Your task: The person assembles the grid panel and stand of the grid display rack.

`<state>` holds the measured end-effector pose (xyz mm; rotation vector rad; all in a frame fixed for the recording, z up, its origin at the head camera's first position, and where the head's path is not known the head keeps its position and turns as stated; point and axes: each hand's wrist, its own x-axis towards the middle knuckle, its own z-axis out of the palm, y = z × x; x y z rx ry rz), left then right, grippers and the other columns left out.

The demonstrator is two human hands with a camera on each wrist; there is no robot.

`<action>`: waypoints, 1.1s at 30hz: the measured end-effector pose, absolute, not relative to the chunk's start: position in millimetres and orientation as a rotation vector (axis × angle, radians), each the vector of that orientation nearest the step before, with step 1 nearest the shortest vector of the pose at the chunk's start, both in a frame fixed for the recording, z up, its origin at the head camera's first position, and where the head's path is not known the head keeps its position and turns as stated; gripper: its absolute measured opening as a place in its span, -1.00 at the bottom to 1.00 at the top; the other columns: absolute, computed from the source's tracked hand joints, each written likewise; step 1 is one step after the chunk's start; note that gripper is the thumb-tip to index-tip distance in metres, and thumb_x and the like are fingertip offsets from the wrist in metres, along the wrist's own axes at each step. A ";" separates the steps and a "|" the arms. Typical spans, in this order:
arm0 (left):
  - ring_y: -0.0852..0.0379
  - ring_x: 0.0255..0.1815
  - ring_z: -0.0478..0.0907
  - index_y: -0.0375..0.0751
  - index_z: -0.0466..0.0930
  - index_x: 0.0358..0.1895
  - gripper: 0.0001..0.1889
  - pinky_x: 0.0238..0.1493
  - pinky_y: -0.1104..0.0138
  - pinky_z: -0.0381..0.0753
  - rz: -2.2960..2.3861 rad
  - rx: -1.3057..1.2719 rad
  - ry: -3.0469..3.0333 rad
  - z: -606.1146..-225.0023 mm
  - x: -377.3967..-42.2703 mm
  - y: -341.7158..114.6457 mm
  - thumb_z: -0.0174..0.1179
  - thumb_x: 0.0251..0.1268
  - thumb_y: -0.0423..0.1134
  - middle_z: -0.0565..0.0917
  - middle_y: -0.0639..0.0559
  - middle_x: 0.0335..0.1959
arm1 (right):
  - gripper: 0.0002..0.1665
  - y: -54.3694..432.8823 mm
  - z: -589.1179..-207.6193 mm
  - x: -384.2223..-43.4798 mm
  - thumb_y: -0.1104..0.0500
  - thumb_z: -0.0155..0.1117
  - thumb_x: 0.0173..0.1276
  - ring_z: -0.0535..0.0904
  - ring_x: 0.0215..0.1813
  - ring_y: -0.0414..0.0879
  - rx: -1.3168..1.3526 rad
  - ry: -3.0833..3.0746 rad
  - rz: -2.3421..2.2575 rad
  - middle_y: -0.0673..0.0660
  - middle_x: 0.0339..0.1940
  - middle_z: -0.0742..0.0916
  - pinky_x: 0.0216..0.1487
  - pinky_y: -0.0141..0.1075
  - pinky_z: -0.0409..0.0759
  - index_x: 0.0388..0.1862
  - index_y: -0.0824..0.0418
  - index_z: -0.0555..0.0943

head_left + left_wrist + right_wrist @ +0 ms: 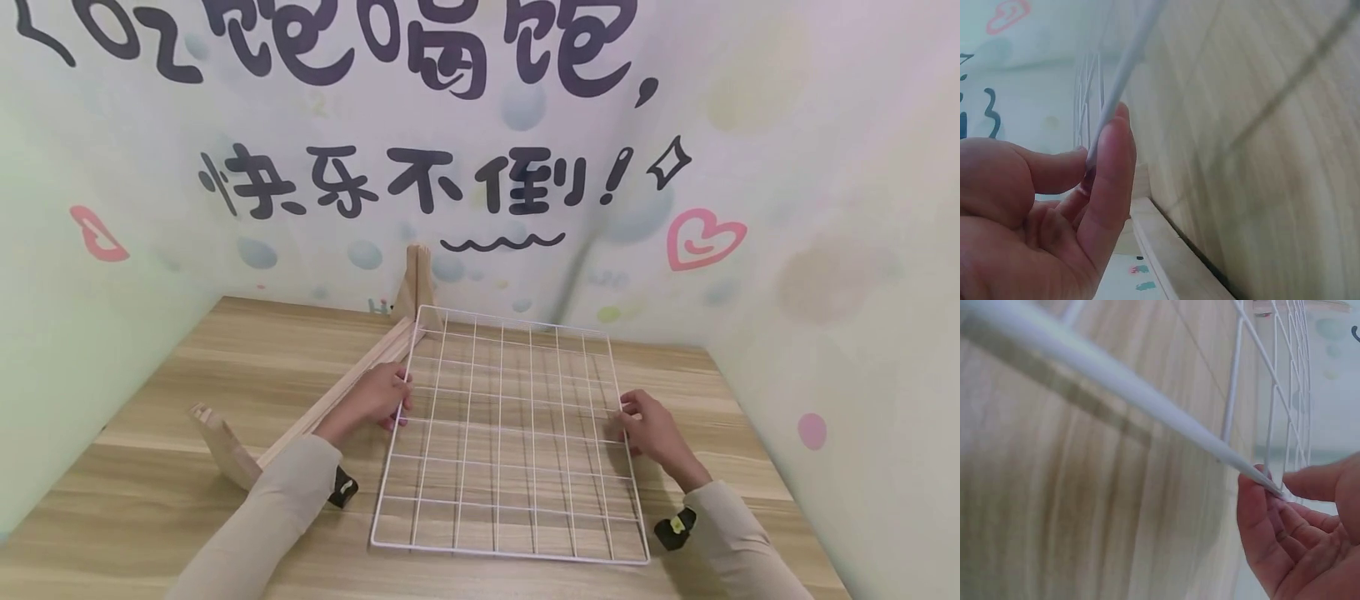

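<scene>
A white wire grid panel (501, 467) is held a little above the wooden table, its shadow falling on the wood. On its left edge my left hand (385, 392) pinches the outer wire between thumb and fingers, as the left wrist view shows too, where the hand (1054, 212) curls about the white rod. Across from it, my right hand (654, 425) grips the right edge wire. The right wrist view has the fingertips (1254, 487) beneath that wire and the thumb above. Beside my left hand lies a long wooden bar (345, 385), partly behind my forearm.
Upright wooden feet, one at the far end (417, 283) near the wall and one at the near left (225, 446), join the bar. Walls with printed characters (427, 179) border the wooden table (172, 400) at the back and sides. Black wrist cameras sit under both sleeves.
</scene>
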<state>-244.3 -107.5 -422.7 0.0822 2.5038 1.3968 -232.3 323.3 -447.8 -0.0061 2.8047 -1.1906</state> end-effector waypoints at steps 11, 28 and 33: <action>0.05 -0.63 0.68 -0.43 0.46 -0.16 -0.84 -0.65 0.27 0.63 1.530 0.052 2.544 -408.8 -242.3 -107.7 -0.08 0.52 -0.40 0.66 -0.20 -0.41 | -0.55 321.4 -431.9 -235.5 0.29 0.07 0.50 0.73 -0.32 0.09 0.007 2.799 -1.385 0.46 -0.01 0.66 -0.44 -0.17 0.72 0.28 0.51 0.36; -0.11 -0.48 0.73 -0.37 0.41 -0.10 -0.85 -0.42 0.11 0.74 1.842 0.014 2.442 -384.8 -240.3 -101.7 -0.15 0.60 -0.36 0.61 -0.25 -0.25 | -0.67 321.5 -400.9 -239.6 0.24 0.03 0.56 0.62 -0.37 -0.25 0.029 2.725 -1.578 -0.04 -0.31 0.74 -0.37 -0.27 0.72 0.14 0.46 0.43; -0.13 -0.46 0.73 -0.41 0.41 -0.01 -0.83 -0.42 0.17 0.74 1.903 0.005 2.454 -375.8 -238.8 -99.9 -0.13 0.59 -0.37 0.60 -0.24 -0.26 | -0.69 321.1 -393.6 -239.1 0.16 0.01 0.59 0.64 -0.32 -0.25 -0.009 2.685 -1.634 -0.02 -0.31 0.74 -0.31 -0.28 0.71 0.10 0.39 0.46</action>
